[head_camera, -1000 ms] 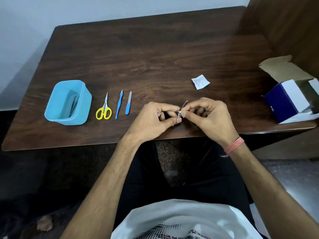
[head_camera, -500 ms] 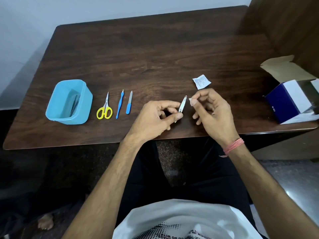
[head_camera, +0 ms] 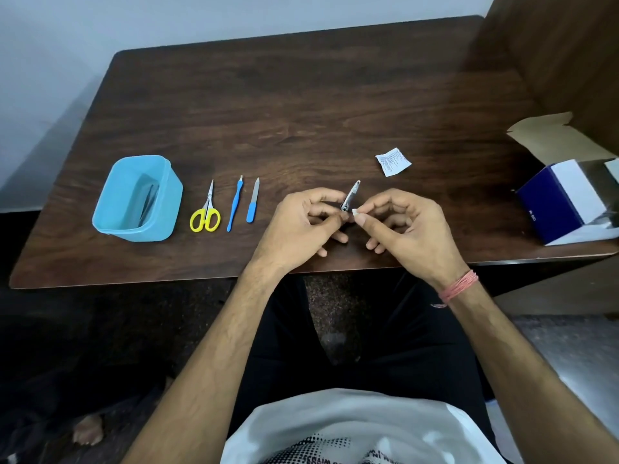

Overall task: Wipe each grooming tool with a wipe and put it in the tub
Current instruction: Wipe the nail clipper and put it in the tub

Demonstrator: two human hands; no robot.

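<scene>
Over the near edge of the dark wooden tabletop (head_camera: 301, 105), the left hand (head_camera: 298, 226) pinches a small silver metal nail clipper (head_camera: 350, 197) between thumb and forefinger, its lever end tilted up and away toward the far right. The right hand (head_camera: 407, 222) meets it at the lower end, its grip of thumb and forefinger closed on a tiny white wipe (head_camera: 355, 215) that touches the clipper (how much of the wipe is folded inside the fingers cannot be told). To the left lie three more tools in a row, apart from one another: a blue-handled nail file (head_camera: 253, 201) nearest the hands, then a slim blue-handled cuticle tool (head_camera: 235, 204), then small scissors with yellow loop handles (head_camera: 206, 211). Further left stands a light blue plastic tub (head_camera: 167, 199), with a slender dark metal tool (head_camera: 147, 204) leaning inside it. Beyond the right hand, a torn white printed sachet (head_camera: 393, 161) lies flat. At the right edge sits an open blue and white cardboard box (head_camera: 566, 199).
</scene>
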